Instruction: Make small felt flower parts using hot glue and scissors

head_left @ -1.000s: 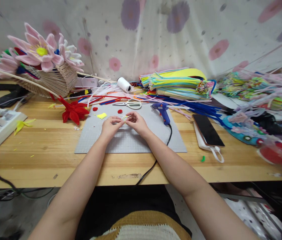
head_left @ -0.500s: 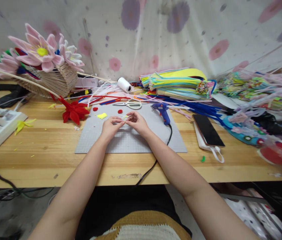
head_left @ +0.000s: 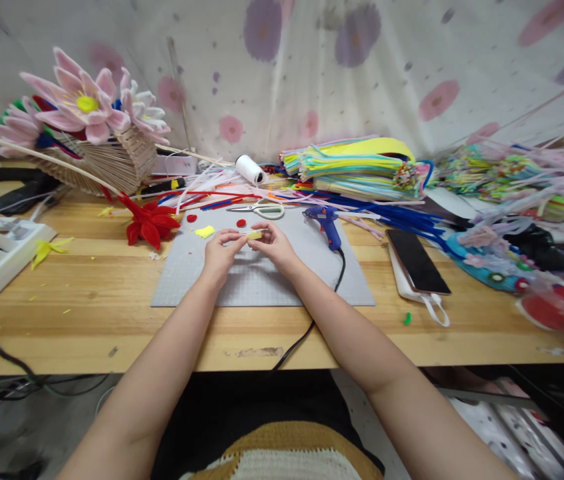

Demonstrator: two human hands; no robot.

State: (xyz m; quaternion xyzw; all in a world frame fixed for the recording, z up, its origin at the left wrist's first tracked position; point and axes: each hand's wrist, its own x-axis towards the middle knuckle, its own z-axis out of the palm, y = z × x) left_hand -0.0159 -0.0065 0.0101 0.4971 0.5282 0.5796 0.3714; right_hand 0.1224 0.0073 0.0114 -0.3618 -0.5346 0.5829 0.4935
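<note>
Between my fingertips, above the grey cutting mat (head_left: 267, 287), is a small pale yellow piece (head_left: 254, 235); its material is too small to tell. My left hand (head_left: 221, 253) pinches it from the left. On its right side, my right hand (head_left: 278, 248) has thumb and fingers closed on it. Just beyond my hands lie a red disc (head_left: 241, 223) and a bright yellow scrap (head_left: 205, 231), with a second red disc farther left. Scissors (head_left: 268, 211) with pale handles rest at the mat's far edge. A blue glue gun (head_left: 326, 223) lies to the right.
A red flower (head_left: 148, 223) and pink flowers (head_left: 77, 100) in a woven fan-shaped holder stand at left. Bundles of pipe cleaners (head_left: 362, 167) line the back. The glue gun's black cord (head_left: 307, 331) crosses the front edge. A phone (head_left: 418, 262) lies right, a white tray (head_left: 7, 260) left.
The small yellow piece has turned between my fingers, so its flat yellow side shows now instead of a thin edge. My hands have stayed almost in place.
</note>
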